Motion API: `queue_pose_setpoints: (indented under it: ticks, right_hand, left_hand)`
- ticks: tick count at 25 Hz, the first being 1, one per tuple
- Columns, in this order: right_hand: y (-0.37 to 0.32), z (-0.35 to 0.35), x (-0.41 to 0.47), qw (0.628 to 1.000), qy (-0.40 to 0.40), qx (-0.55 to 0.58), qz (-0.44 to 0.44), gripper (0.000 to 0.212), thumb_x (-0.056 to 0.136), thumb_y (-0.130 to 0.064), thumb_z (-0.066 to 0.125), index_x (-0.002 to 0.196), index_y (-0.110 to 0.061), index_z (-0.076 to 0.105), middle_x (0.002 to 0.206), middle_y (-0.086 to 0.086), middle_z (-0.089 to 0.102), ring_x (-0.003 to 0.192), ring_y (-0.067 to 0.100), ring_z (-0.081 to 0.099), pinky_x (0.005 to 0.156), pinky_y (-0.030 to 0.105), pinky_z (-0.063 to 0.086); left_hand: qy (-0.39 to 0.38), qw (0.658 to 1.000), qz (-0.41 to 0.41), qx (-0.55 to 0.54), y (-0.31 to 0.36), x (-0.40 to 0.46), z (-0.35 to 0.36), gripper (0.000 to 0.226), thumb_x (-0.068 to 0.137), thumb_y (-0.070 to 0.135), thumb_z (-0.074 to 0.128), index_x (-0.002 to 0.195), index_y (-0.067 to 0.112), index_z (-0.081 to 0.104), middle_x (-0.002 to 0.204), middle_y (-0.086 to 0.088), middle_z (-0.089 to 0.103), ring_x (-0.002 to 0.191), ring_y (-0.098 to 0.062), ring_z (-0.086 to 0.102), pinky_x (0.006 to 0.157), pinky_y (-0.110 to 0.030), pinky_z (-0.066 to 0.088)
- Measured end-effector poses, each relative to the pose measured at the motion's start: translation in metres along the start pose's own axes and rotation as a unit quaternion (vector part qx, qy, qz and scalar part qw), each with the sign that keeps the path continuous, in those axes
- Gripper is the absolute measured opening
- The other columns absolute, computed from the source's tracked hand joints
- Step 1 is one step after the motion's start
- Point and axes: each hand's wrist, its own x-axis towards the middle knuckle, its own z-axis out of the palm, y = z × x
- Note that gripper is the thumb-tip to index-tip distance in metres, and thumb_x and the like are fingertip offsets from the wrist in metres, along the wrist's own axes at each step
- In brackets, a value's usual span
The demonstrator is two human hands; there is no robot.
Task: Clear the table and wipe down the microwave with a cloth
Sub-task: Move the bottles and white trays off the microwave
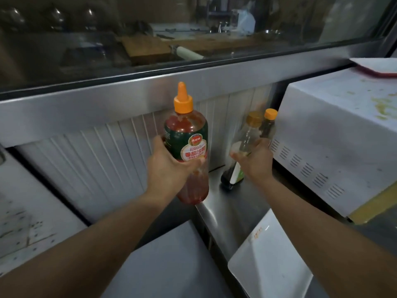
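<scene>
Shiny metal runs all along the back of this kitchen, with a dark window above it. Below sits a steel counter [217,216]. A white microwave [335,147] stands on the right side of the counter. Its top has yellow-green stains. A red and white tray [378,67] lies on top of it, at the back. A white plate [270,261] rests near the front edge of the counter.

From the head view, the left hand [169,166] grips a big ketchup bottle [187,145] around its middle. The bottle has an orange cap and is up in the air, just past the counter's left edge. The right hand [253,160] is wrapped around a clear bottle [247,136] with a gold cap. A dark sauce bottle [266,127] is right beside it. I cannot tell if the right hand holds both bottles or only the clear one. Both lean, with their bottoms by the counter close to the microwave.

What could go wrong? The ketchup bottle looks heavy and round, so it might slip from one hand and fall to the floor. If the right hand has only one bottle, the other might tip and roll. If a cap is loose, sauce might spill. An arm might bump the plate, and it might slide off the edge. No cloth shows, so the microwave is not wiped yet.
</scene>
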Motion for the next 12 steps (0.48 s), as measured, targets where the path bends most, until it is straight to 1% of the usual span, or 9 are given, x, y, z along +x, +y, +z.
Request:
queue_pose_setpoints:
  ticks: [3,6,8,10,11,12]
  right_hand:
    - [0.004,0.014,0.007,1.0,-0.005,0.0,-0.015,0.066,0.07,-0.021,0.082,0.12,-0.003,0.043,0.112,0.005,0.059,0.098,0.017,0.057,0.074,0.017,0.036]
    - [0.004,0.019,0.008,1.0,-0.009,-0.004,-0.02,0.07,0.069,-0.025,0.082,0.122,-0.006,0.041,0.12,0.006,0.057,0.106,0.021,0.057,0.078,0.024,0.039]
    - [0.012,0.022,0.009,0.999,-0.032,-0.003,-0.02,0.073,0.066,-0.026,0.084,0.123,-0.007,0.041,0.12,0.007,0.056,0.107,0.021,0.057,0.08,0.027,0.043]
    - [0.024,0.025,0.008,0.998,-0.056,-0.014,-0.002,0.081,0.055,-0.028,0.087,0.12,-0.009,0.044,0.116,0.006,0.058,0.105,0.021,0.058,0.084,0.031,0.049]
    - [0.031,0.026,0.007,0.997,-0.068,-0.033,0.016,0.084,0.049,-0.029,0.087,0.119,-0.01,0.045,0.116,0.007,0.058,0.106,0.023,0.059,0.086,0.035,0.051]
    - [0.039,0.026,0.006,0.994,-0.081,-0.06,0.033,0.086,0.048,-0.027,0.088,0.12,-0.008,0.045,0.118,0.011,0.057,0.108,0.027,0.057,0.09,0.037,0.051]
  left_hand:
    - [-0.002,1.0,0.01,0.006,-0.004,0.004,0.005,0.071,0.059,0.024,0.088,0.11,0.031,0.04,0.1,0.018,0.058,0.097,-0.007,0.062,0.083,-0.033,0.056]
    - [0.002,1.0,0.015,0.017,-0.004,0.005,0.008,0.072,0.057,0.026,0.088,0.111,0.031,0.04,0.104,0.014,0.059,0.097,-0.009,0.063,0.082,-0.033,0.056]
    - [0.003,1.0,0.014,0.017,-0.002,0.006,0.009,0.072,0.058,0.025,0.088,0.111,0.03,0.04,0.101,0.016,0.057,0.093,-0.005,0.061,0.08,-0.028,0.055]
    - [0.002,1.0,0.01,0.02,0.001,0.006,0.009,0.072,0.06,0.024,0.087,0.114,0.029,0.04,0.102,0.016,0.056,0.091,-0.003,0.058,0.077,-0.023,0.052]
    - [0.001,1.0,0.009,0.022,0.001,0.006,0.009,0.072,0.06,0.024,0.086,0.115,0.028,0.04,0.103,0.016,0.055,0.091,-0.003,0.058,0.077,-0.022,0.052]
    - [0.0,1.0,0.009,0.024,0.001,0.007,0.01,0.072,0.061,0.024,0.086,0.115,0.028,0.039,0.102,0.016,0.055,0.091,-0.004,0.058,0.077,-0.023,0.051]
